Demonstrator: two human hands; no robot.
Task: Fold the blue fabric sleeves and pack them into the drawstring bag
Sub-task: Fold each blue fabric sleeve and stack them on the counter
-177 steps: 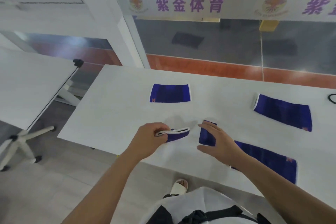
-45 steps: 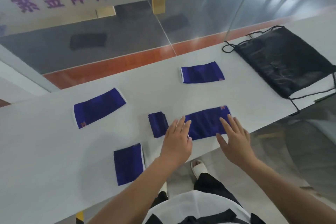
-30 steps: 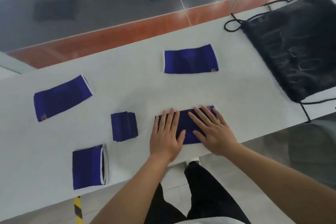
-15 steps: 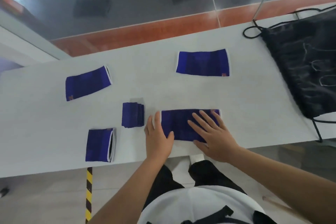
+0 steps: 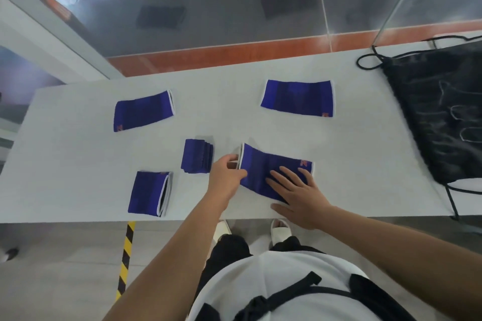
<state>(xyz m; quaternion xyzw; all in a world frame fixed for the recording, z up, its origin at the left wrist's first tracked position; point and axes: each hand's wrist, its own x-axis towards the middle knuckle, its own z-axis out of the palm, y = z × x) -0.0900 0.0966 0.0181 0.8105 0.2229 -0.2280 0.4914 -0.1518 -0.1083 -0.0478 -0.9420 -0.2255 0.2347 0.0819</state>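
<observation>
Several blue fabric sleeves lie on a white table [image 5: 78, 164]. My left hand [image 5: 226, 176] pinches the raised left, white-trimmed end of the near sleeve [image 5: 263, 164]. My right hand [image 5: 300, 190] lies flat with fingers spread on that sleeve's right half. A small folded sleeve [image 5: 197, 156] sits just left of my left hand. Another folded sleeve [image 5: 150, 193] lies near the front edge. Two flat sleeves rest farther back, one at the left [image 5: 143, 111] and one at the right [image 5: 298, 98]. The black drawstring bag [image 5: 440, 112] lies flat at the table's right end.
The table's front edge runs just under my wrists. A glass partition with an orange base strip [image 5: 234, 56] stands behind the table. A yellow-black striped marking [image 5: 126, 255] is on the floor below. The bag's cords [image 5: 367, 60] trail off its top corner.
My left hand has moved from flat on the near sleeve to its left end and lifted that end off the table. My right hand stays pressed on the sleeve.
</observation>
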